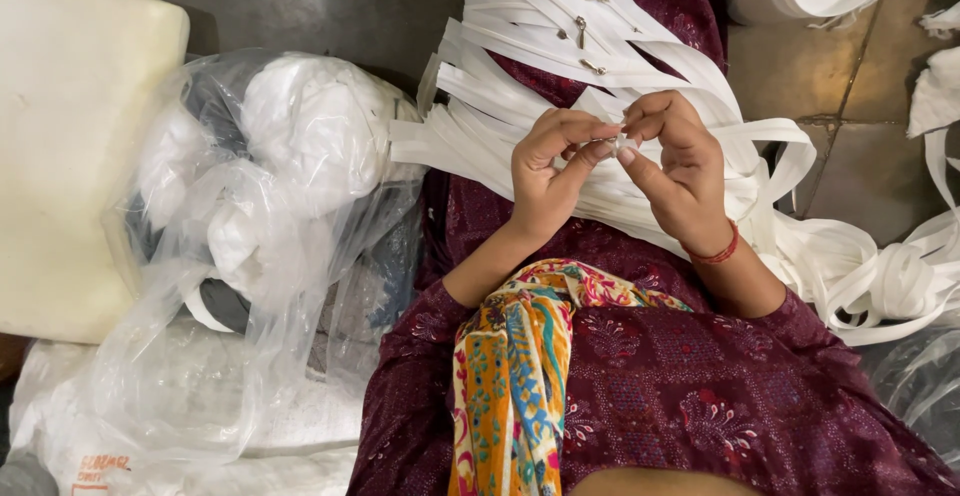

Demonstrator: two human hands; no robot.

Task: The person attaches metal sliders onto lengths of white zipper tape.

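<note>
Pinching one end of a white zipper tape between both hands, left hand and right hand, fingers closed on it over the lap. Looks light, floppy, slippery; best gripped near the end. More strips fan toward 12 o'clock.

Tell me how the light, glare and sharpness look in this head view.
Head view: soft even light, no hard shadows; both hands, left hand and right hand, sharp at centre; white tapes bright, nearly washed out; clear plastic bag shows glare; edges slightly bent by the wide lens.
</note>
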